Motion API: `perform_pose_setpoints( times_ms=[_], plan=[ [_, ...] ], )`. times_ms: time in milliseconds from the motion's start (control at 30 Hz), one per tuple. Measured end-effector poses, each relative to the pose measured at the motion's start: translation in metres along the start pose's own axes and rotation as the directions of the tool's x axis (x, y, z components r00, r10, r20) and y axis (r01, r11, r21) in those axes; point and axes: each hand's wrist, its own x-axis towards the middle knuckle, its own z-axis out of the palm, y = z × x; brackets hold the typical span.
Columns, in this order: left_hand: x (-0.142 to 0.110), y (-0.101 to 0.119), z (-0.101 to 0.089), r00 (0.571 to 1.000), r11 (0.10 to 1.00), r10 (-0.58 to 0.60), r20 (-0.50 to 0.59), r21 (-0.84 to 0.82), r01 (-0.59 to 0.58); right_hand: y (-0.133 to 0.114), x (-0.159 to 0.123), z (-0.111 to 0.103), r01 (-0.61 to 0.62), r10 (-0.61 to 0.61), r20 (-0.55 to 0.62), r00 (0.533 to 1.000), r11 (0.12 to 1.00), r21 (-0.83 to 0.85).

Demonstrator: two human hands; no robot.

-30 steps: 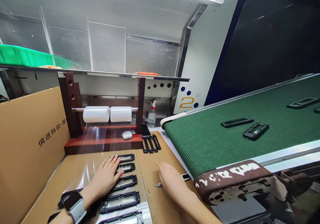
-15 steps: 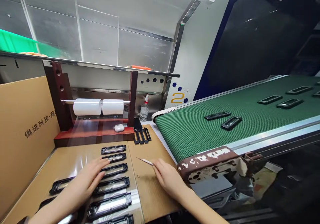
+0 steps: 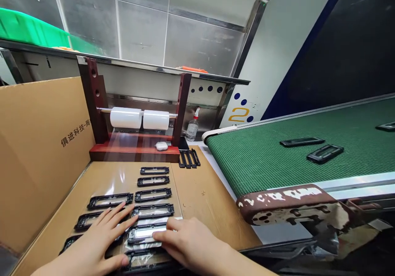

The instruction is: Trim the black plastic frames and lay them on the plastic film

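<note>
Touching the right end of a black plastic frame (image 3: 146, 233), the right hand (image 3: 188, 240) lies half curled, and it is hard to tell if it has a real hold. The left hand (image 3: 92, 245) lies flat and open over other frames just beside it. The frames sit in rows on a cardboard sheet (image 3: 197, 202). Each looks light, thin and stiff, with a shiny window, so the hard black edges seem best to hold.
</note>
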Motion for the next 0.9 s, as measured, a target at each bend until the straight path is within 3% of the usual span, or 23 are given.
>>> perform_pose_setpoints(
  times_ms=[133,400,900],
  plan=[
    [0.001,0.002,-0.003,0.997,0.999,-0.031,0.064,-0.018,0.032,-0.002,0.01,0.008,0.016,-0.018,-0.017,1.0,0.996,-0.083],
    [-0.001,0.004,-0.001,0.999,0.999,-0.052,0.005,0.016,0.052,-0.002,0.019,0.009,0.094,-0.095,-0.005,0.995,0.988,-0.12],
    [0.0,0.001,0.001,0.999,0.999,-0.032,-0.022,0.033,0.032,0.03,-0.038,-0.014,0.02,-0.005,0.097,0.995,0.988,-0.152]
  ],
)
